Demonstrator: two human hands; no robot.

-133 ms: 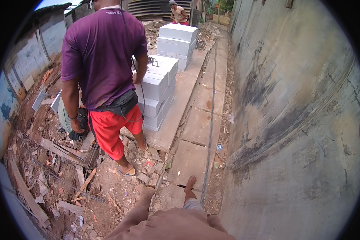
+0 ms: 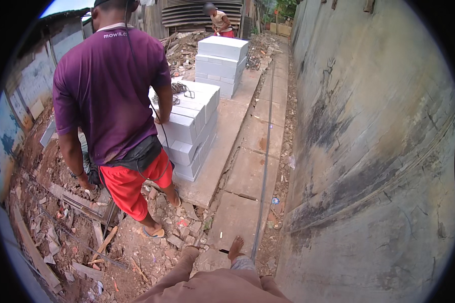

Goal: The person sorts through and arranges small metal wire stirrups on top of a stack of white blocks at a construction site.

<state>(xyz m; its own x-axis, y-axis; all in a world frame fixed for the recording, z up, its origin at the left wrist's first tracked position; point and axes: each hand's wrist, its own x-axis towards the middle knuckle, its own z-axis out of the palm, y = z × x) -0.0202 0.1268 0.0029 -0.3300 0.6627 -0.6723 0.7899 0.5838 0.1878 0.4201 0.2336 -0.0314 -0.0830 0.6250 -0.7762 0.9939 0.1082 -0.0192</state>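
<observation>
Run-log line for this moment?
Own hands: not visible; foot: bare, on tan concrete slab; ahead: purple-shirted co-worker beside stacked white rectangular blocks

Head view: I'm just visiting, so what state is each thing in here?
Near white block stack: stacked in layers
Dark cord: tangled, lying on the near stack
Far white block stack: stacked
Concrete slabs: laid in a row
Long dark rods or cables: stretched along the slabs
Wall: stained
Plank: lying on rubble

White lettering (image 2: 115,35) across upper back of purple shirt (image 2: 108,86), below collar (image 2: 110,27).
</observation>
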